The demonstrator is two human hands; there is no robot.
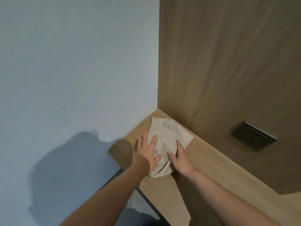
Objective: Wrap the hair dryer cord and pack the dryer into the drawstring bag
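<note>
Lying on the wooden shelf [203, 162], one beige drawstring bag [164, 141] sits close to the corner where the pale wall [73, 70] meets the wood panel [228, 62]. Its long axis runs from that corner toward the shelf's front edge: the flat, square bottom end points at the corner, and the gathered mouth points back toward the person, reaching the front edge. The half nearer the mouth bulges; the half nearer the corner lies flat, with small printed lettering [170, 127] on it. A cord [160, 172] trails from the gathered mouth.

Two hands rest on the bag. The left hand [147, 152] lies flat with fingers spread over the bulge on the side away from the panel, pressing down, not closed around anything. The right hand [179, 158] cups the bulge on the panel side, thumb on top and fingers along the edge, loosely holding the bag.

One dark socket plate [254, 136] is set in the panel, well apart from the bag. No dryer shows; whether it is inside cannot be told.
</note>
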